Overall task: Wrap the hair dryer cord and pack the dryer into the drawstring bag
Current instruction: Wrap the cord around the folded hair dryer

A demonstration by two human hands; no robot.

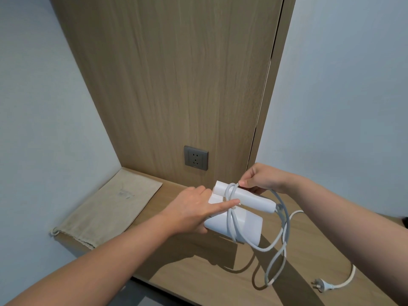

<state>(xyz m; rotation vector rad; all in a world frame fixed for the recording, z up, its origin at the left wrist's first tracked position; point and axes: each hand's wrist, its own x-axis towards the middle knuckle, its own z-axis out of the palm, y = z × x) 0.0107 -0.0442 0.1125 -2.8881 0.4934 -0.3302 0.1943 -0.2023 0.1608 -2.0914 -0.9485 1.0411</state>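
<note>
Hair dryer point(240, 224), white and folded, is held just above the counter point(198, 272) between the two grips. The left grip point(194, 208) grasps its body from the side, with the forefinger laid straight across the handle, pinning a turn of cord point(287, 221) there. The right grip point(258, 180), at the far side of the handle, pinches the cord between thumb and fingertips at the top of a loop. By the look of it, the wrapping is only begun: about two turns lie round the dryer, while below the right grip a long slack length hangs in open loops and trails over the counter to the plug point(319, 287), which lies well out to that grip's near right, out of the socket point(196, 158). The rest of the cord has yet to be wound on. Packing is not yet started: the drawstring bag point(110, 208) lies flat, well left of the left grip.
</note>
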